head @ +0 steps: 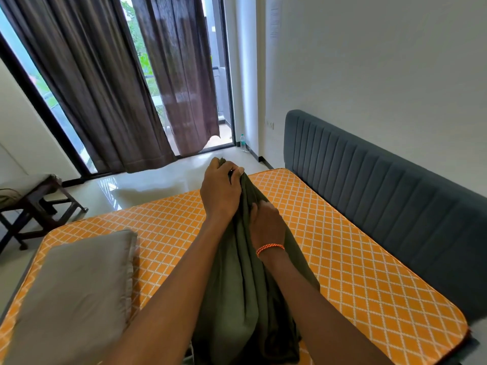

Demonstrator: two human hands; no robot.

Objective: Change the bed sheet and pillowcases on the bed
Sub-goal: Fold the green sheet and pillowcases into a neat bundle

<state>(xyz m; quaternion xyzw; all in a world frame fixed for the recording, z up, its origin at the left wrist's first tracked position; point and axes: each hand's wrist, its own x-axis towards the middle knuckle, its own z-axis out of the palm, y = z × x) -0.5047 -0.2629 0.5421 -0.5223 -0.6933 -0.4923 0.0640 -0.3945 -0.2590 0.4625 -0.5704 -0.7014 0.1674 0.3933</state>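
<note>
A dark olive-green sheet [245, 293] hangs bunched in front of me above the bare orange mattress [355, 259] with its white diamond pattern. My left hand [220, 191] grips the top of the bunched cloth, held high. Lower and to the right, my right hand [266, 222] holds the same cloth with its fingers curled into the folds; an orange thread band circles that wrist. A grey pillow [76, 299] lies on the mattress at the near left.
A dark blue padded headboard [382, 191] runs along the right against a white wall. Brown curtains [105, 83] hang over a glass door at the back. A dark wooden stool [34, 204] stands on the left floor. A water bottle [242, 142] stands by the door.
</note>
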